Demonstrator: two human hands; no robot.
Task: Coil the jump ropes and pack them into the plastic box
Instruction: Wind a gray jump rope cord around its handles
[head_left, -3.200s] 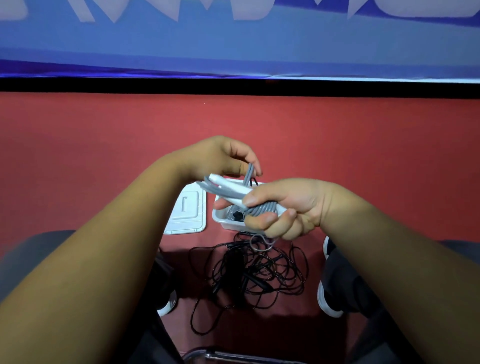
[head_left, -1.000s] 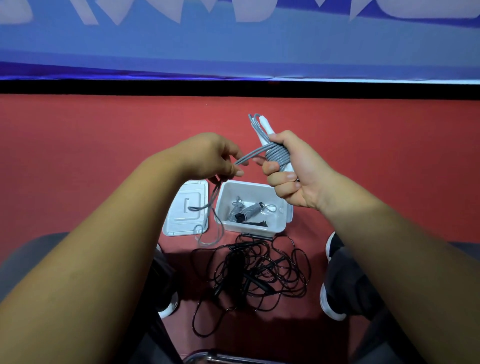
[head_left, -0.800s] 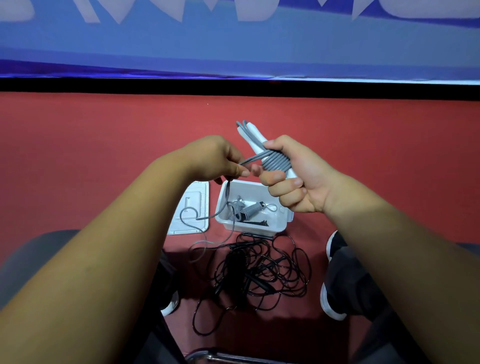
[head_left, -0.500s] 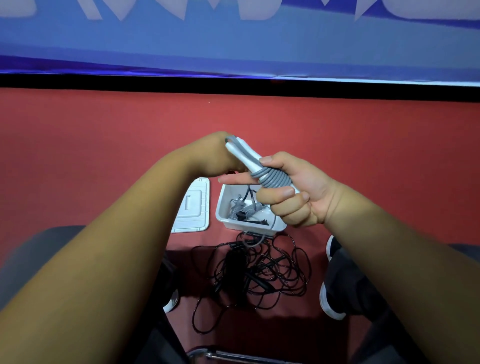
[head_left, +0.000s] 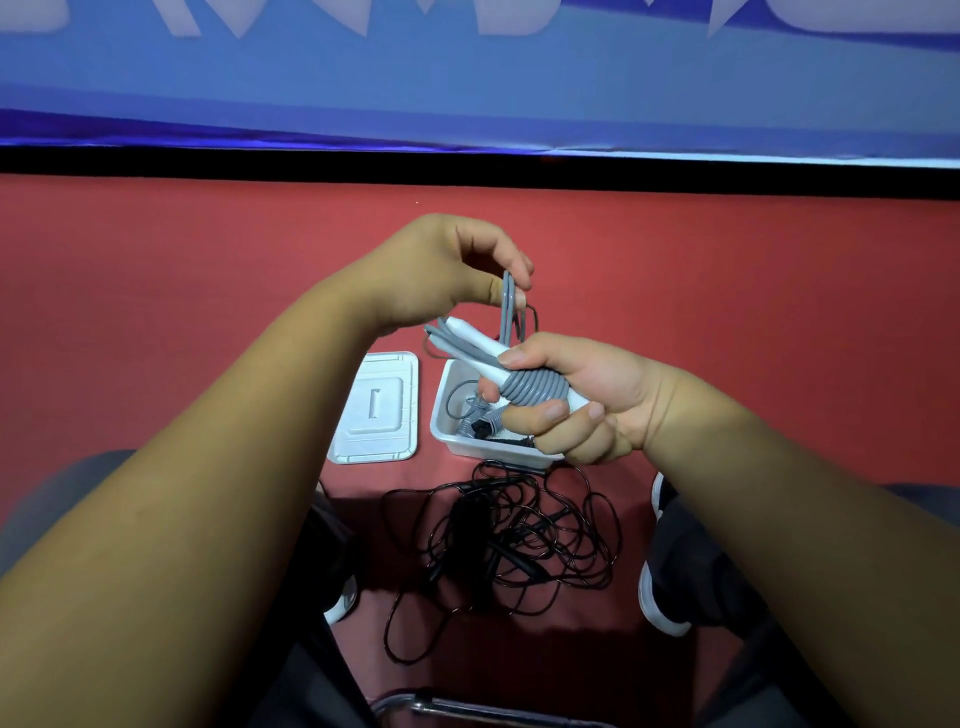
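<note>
The right hand is closed around the grey jump rope, thumb on top and fingers curled beneath, clamping the tight wraps of cord that bind its white handles. The handles stick out to the left. The left hand, just above and apart from the right, pinches a loop of the same cord between thumb and fingertips. The loop hangs down to the bundle.

Directly below the hands, on the red floor, sits the open plastic box with grey coiled cord inside. Its lid lies flat just left of it. Nearer the person, touching the box's near side, a black jump rope lies in a loose tangle between two shoes.
</note>
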